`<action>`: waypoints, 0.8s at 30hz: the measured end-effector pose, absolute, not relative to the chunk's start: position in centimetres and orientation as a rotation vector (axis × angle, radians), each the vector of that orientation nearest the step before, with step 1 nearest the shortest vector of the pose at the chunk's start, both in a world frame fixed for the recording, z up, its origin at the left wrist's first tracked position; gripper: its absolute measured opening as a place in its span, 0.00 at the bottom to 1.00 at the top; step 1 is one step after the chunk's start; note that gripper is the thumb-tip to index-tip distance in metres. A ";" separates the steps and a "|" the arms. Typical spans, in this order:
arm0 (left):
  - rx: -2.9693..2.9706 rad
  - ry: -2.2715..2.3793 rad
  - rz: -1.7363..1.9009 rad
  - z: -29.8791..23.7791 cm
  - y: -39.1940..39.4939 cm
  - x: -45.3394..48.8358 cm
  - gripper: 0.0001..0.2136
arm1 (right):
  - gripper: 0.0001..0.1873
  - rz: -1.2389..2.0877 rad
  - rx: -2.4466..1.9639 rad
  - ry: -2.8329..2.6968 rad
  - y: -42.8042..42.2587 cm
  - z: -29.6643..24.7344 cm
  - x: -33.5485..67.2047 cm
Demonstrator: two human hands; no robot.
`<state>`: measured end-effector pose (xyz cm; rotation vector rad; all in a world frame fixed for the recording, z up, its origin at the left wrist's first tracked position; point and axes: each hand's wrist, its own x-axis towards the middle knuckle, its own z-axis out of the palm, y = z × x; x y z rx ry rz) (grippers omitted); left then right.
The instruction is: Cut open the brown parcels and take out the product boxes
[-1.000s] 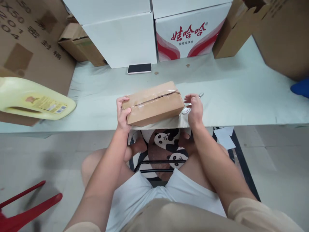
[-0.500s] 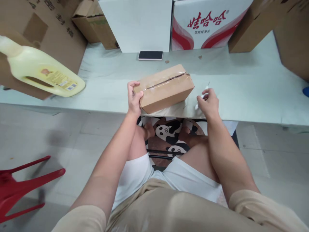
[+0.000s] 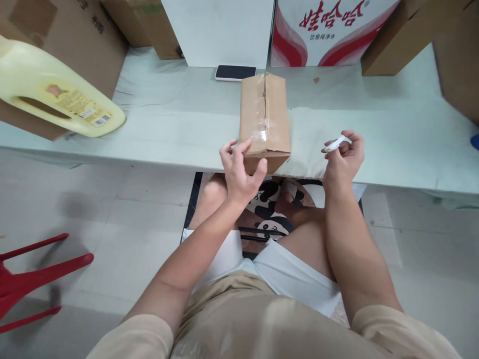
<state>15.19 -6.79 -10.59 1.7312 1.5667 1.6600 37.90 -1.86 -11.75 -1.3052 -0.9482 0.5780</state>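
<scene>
A small taped cardboard box (image 3: 265, 115) lies on the pale table (image 3: 179, 124), its long side pointing away from me and its near end at the table's front edge. My left hand (image 3: 239, 172) grips that near end, thumb on the front face and fingers on the top left corner. My right hand (image 3: 343, 158) is off the box, to its right over the table edge, fingers pinched on a small white tool (image 3: 336, 143) whose kind I cannot make out.
A yellow jug (image 3: 56, 97) lies on its side at the left. A black phone (image 3: 235, 72) sits behind the box. White and printed cartons (image 3: 329, 30) and brown boxes (image 3: 67, 30) line the back. A red stool (image 3: 30, 279) stands on the floor at the left.
The box has been turned about a quarter turn, from lying crosswise to pointing away. My left hand went from its left end to its near end. My right hand lifted, still holding the white tool.
</scene>
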 end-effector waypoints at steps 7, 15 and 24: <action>1.865 1.291 1.576 -5.3 -3.8 15.6 0.14 | 0.12 0.518 -1.174 -0.880 -2.5 -10.6 37.0; 2.162 1.566 0.771 2.0 9.2 17.4 0.12 | 0.08 0.418 -1.109 -1.089 -4.0 -2.8 34.1; 1.922 1.628 0.670 -0.9 11.6 18.4 0.18 | 0.08 0.413 -1.164 -1.332 -5.8 -1.7 30.6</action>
